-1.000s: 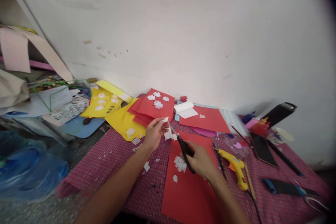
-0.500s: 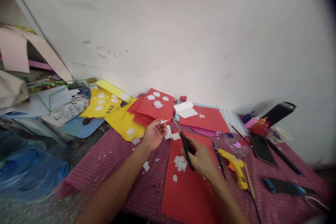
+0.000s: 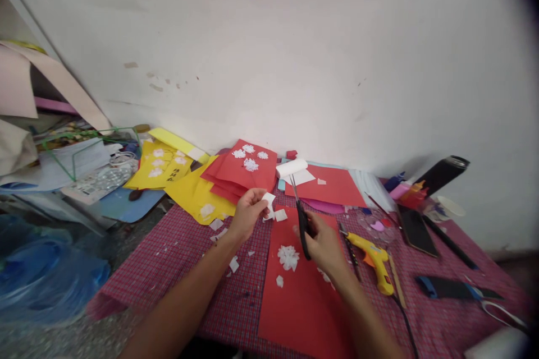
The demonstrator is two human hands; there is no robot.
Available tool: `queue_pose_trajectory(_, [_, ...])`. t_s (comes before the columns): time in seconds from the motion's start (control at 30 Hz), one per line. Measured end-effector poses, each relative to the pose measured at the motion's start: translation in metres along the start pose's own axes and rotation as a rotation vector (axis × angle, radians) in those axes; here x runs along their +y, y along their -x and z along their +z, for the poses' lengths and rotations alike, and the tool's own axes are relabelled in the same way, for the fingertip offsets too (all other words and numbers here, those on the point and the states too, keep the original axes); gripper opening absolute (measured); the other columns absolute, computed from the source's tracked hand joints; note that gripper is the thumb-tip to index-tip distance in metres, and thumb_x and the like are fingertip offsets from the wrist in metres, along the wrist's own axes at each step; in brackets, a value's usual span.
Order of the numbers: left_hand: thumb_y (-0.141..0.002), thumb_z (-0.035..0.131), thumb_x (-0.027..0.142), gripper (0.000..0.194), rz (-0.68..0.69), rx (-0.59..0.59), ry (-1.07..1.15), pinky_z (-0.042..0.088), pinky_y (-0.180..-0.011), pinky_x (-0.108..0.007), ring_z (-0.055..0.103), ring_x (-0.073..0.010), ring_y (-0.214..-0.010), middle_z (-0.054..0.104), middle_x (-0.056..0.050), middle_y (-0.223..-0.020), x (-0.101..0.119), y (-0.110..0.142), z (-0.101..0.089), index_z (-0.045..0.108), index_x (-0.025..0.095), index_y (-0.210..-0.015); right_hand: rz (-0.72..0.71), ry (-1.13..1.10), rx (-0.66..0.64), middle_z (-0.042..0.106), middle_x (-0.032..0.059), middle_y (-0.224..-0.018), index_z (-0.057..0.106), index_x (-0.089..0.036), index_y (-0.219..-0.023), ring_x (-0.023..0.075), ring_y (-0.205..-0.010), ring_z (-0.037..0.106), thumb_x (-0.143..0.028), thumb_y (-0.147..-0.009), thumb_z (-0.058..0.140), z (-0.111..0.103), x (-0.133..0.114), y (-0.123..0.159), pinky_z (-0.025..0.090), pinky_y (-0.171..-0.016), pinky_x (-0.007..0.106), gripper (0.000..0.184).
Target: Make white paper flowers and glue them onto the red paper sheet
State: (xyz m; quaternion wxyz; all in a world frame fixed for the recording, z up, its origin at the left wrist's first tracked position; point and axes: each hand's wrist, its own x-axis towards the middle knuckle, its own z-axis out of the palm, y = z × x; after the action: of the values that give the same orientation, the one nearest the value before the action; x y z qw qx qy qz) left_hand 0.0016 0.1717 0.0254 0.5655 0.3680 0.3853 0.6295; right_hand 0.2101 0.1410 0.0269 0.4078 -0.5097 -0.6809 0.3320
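Observation:
My left hand pinches a small folded piece of white paper between thumb and fingers. In my right hand is a pair of black-handled scissors, blades pointing up and away, apart from the paper. Below the hands lies a large red sheet bearing a cluster of white paper petals and a few loose scraps. A square white piece rests at its top edge, close to my left hand.
Red cards with white paper flowers and yellow sheets lie at the back left. A white paper roll is behind the scissors. To the right are a yellow glue gun, a phone and a blue-black tool.
The paper in my left hand now shows a broader, flatter face instead of a thin point. My right hand keeps the scissors, whose blades now stand more upright. The view has shifted slightly.

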Motion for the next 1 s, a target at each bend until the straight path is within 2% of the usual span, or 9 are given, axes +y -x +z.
queue_pose_trajectory(0.1, [-0.071,0.073,0.019,0.04,0.0,-0.005,0.007,0.045,-0.055,-0.023,0.06,-0.0111,-0.059,0.063,0.002,-0.074,-0.001,0.0,0.001,0.061,0.02,-0.109,-0.02,0.02,-0.026,0.074,0.0075,-0.108,0.059,-0.019,-0.122,0.028,-0.095,0.07,-0.029,-0.083,0.063,0.001,0.0,0.001,0.055,-0.079,0.034,0.041])
queue_pose_trajectory(0.3, [-0.072,0.073,0.021,0.015,-0.007,-0.057,-0.002,0.046,-0.058,-0.023,0.059,-0.0112,-0.062,0.062,0.0,-0.072,0.0,0.001,0.002,0.063,0.015,-0.083,-0.042,0.04,-0.008,0.074,0.0076,-0.106,0.057,-0.018,-0.125,0.0272,-0.094,0.069,-0.033,-0.083,0.064,0.004,-0.001,0.003,0.054,-0.079,0.033,0.045])
queue_pose_trajectory(0.4, [-0.075,0.072,0.023,0.013,-0.017,-0.116,-0.026,0.047,-0.06,-0.024,0.059,-0.0111,-0.062,0.063,-0.001,-0.072,0.001,0.003,0.004,0.065,0.015,-0.084,-0.05,-0.033,0.043,0.071,0.0103,-0.114,0.056,-0.017,-0.127,0.0265,-0.098,0.068,-0.035,-0.083,0.064,0.006,0.0,0.003,0.054,-0.082,0.033,0.048])
queue_pose_trajectory(0.5, [-0.078,0.071,0.024,0.012,-0.002,-0.167,-0.074,0.047,-0.062,-0.024,0.059,-0.0112,-0.062,0.065,-0.001,-0.072,0.0,0.006,0.005,0.066,0.015,-0.085,-0.05,-0.075,0.071,0.071,0.0108,-0.113,0.056,-0.017,-0.127,0.0263,-0.098,0.068,-0.034,-0.083,0.065,0.007,0.001,0.002,0.054,-0.082,0.033,0.049])
queue_pose_trajectory(0.73, [-0.077,0.073,0.024,0.01,0.058,-0.158,-0.083,0.047,-0.064,-0.026,0.061,-0.0128,-0.063,0.068,-0.004,-0.075,-0.003,0.006,0.004,0.069,0.016,-0.083,-0.054,-0.077,-0.001,0.071,0.0094,-0.111,0.057,-0.018,-0.126,0.0266,-0.1,0.067,-0.031,-0.083,0.065,0.006,-0.003,0.004,0.054,-0.082,0.033,0.046])
queue_pose_trajectory(0.87, [-0.074,0.075,0.022,0.009,0.076,-0.148,-0.099,0.047,-0.065,-0.026,0.061,-0.0124,-0.065,0.07,-0.005,-0.083,-0.002,0.007,0.006,0.071,0.017,-0.081,-0.044,-0.171,0.025,0.071,0.0097,-0.111,0.057,-0.017,-0.124,0.0259,-0.099,0.067,-0.037,-0.085,0.064,0.01,-0.004,0.003,0.054,-0.085,0.035,0.045])
queue_pose_trajectory(1.0, [-0.078,0.073,0.022,0.005,0.154,-0.233,-0.209,0.048,-0.073,-0.027,0.063,-0.0151,-0.076,0.07,-0.007,-0.09,0.002,0.013,0.01,0.073,0.017,-0.081,-0.033,-0.226,0.04,0.071,0.0093,-0.108,0.058,-0.016,-0.122,0.0249,-0.095,0.067,-0.04,-0.084,0.066,0.013,-0.002,0.002,0.054,-0.083,0.034,0.045])
